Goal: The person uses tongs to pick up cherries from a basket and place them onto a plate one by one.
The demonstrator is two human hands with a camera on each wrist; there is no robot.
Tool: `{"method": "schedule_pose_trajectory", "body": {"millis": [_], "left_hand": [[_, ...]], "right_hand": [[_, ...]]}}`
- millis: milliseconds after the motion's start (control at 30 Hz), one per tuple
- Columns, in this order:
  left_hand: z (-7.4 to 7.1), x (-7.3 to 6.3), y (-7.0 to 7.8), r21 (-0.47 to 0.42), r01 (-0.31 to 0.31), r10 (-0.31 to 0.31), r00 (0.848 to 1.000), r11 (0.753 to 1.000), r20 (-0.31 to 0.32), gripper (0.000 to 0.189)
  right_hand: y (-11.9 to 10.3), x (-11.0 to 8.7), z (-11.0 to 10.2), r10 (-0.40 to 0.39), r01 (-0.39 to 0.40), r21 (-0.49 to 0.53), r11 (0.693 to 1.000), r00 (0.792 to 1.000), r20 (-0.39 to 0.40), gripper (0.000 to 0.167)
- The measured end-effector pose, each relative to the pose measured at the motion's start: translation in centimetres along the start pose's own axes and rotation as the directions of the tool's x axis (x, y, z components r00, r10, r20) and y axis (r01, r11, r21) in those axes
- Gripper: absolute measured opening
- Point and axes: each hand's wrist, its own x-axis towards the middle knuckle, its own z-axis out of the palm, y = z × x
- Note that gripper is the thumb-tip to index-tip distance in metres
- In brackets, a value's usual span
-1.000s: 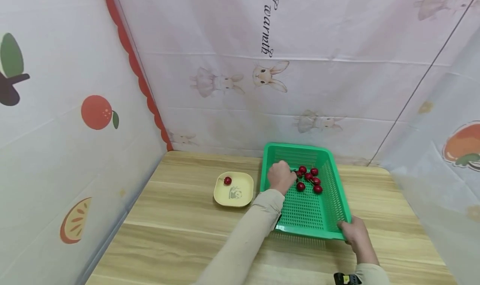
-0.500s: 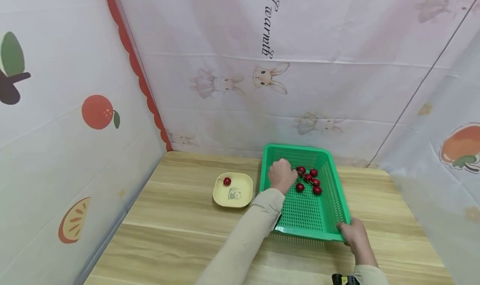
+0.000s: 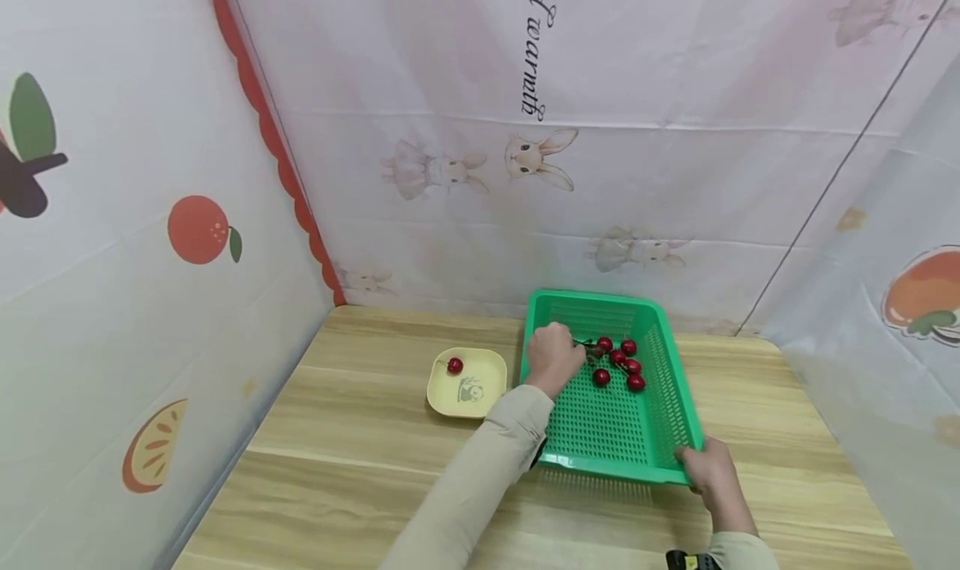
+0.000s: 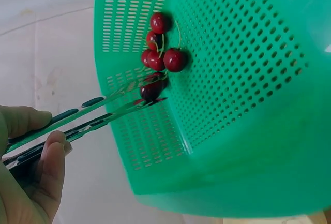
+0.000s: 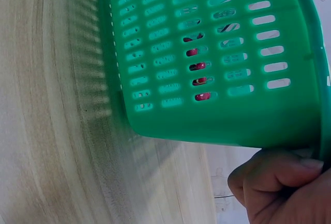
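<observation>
In the head view my left hand [image 3: 553, 357] is over the left side of a green plastic basket [image 3: 600, 468]. It holds shiny metal tongs [image 4: 85, 123], whose two arms reach down among the cherries. The tongs' tips are on either side of a dark red cherry [image 4: 150, 90] at the near end of the cluster. Other cherries with green stems, such as one cherry [image 4: 175, 59], lie against the perforated floor and wall. My right hand [image 3: 708, 463] grips the basket's near right corner, thumb over the rim; its fingers are partly hidden beneath.
Left of the basket stands a pale yellow square dish [image 3: 491, 378] with a panda print and one cherry [image 3: 454, 366] in it. Both rest on a wood-grain table [image 3: 337, 437]. Printed cloth walls [image 3: 450, 262] close off the back and sides.
My left hand has shifted slightly left, and more of the tongs shows beside the cherries. The right hand keeps its grip on the basket's corner.
</observation>
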Motion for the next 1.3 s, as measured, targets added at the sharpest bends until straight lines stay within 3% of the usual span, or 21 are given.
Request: {"method": "schedule_pose_trajectory", "body": {"millis": [133, 300, 467, 900, 1067, 1300], "left_hand": [[-0.9, -0.5, -0.1, -0.014, -0.044, 0.044, 0.999, 0.999, -0.007, 0.049], [-2.3, -0.9, -0.7, -0.054, -0.017, 0.017, 1.0, 0.998, 0.004, 0.048], [-3.4, -1.4, -1.8, -0.065, -0.001, 0.002, 1.0, 0.998, 0.014, 0.02], [-6.4, -2.9, -3.9, -0.039, -0.058, 0.057, 0.997, 0.998, -0.043, 0.019], [-6.7, -3.2, -4.6, -0.04, -0.079, 0.077, 0.996, 0.996, -0.052, 0.018], [-5.9, -3.2, -4.8, -0.017, -0.151, 0.15, 0.987, 0.988, -0.048, 0.02]], "right_hand": [[0.2, 0.1, -0.2, -0.007, 0.007, -0.008, 1.0, 1.0, -0.007, 0.043], [0.4, 0.4, -0.1, -0.001, 0.001, 0.001, 1.0, 1.0, 0.0, 0.043], [0.5, 0.4, -0.1, -0.014, 0.013, -0.007, 1.0, 1.0, -0.005, 0.043], [0.7, 0.5, 0.1, -0.006, 0.006, 0.005, 1.0, 1.0, -0.001, 0.043], [0.8, 0.5, 0.0, -0.005, 0.005, -0.004, 1.0, 1.0, 0.001, 0.043], [0.7, 0.6, 0.1, -0.002, 0.002, -0.002, 1.0, 1.0, -0.005, 0.043]]}}
